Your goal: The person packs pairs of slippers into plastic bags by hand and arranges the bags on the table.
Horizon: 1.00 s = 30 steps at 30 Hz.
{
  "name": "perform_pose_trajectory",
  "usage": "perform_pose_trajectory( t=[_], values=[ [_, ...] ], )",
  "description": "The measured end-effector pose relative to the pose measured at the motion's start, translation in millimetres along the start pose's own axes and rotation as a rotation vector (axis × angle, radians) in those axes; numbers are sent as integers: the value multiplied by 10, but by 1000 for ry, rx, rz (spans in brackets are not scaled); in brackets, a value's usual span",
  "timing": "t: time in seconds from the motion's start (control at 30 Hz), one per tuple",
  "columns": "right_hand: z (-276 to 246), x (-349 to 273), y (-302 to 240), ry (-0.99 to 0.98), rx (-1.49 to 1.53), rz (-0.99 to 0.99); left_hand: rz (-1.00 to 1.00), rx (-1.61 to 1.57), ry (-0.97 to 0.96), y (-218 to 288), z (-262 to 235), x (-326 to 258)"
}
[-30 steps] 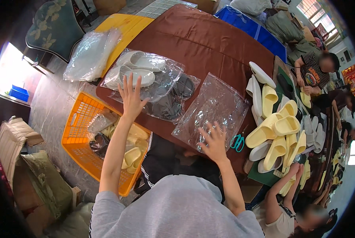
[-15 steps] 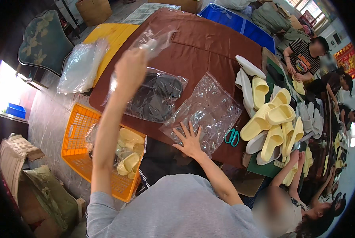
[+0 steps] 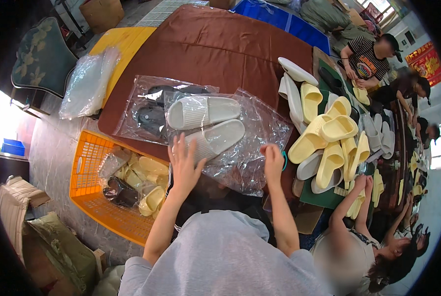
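A pair of light grey slippers lies in clear plastic near the table's front edge. My left hand is open, fingers spread, its fingertips at the nearer slipper. To the right, my right hand is closed with fingers pinched at the clear plastic bag; the exact grip is partly hidden. A bag of dark slippers lies partly under the grey pair. Beside my right hand, only part of the teal-handled scissors shows.
Yellow slippers and white ones are piled at the table's right. An orange basket of bagged slippers stands at lower left. Stacked clear bags lie on a yellow surface at far left. Several people sit along the right.
My left hand has come down and toward me from above the table and has opened. The light grey slippers now lie on the table. My right hand has shifted right, its fingers drawn together.
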State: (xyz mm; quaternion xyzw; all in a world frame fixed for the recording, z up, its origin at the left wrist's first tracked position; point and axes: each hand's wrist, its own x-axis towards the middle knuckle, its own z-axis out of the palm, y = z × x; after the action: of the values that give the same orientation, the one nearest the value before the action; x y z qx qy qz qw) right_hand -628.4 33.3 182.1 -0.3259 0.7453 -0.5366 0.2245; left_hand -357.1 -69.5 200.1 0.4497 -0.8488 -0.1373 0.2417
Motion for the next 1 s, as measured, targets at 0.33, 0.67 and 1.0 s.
perform_pose_trajectory(
  t=[0.33, 0.67, 1.0],
  values=[
    [67, 1387, 514, -358, 214, 383, -362, -292, 161, -481, 265, -174],
    [136, 1562, 237, -612, 113, 326, -627, -618, 115, -688, 407, -132],
    [41, 1268, 171, -100, -171, -88, -502, -671, 199, -837, 246, 70]
  ],
)
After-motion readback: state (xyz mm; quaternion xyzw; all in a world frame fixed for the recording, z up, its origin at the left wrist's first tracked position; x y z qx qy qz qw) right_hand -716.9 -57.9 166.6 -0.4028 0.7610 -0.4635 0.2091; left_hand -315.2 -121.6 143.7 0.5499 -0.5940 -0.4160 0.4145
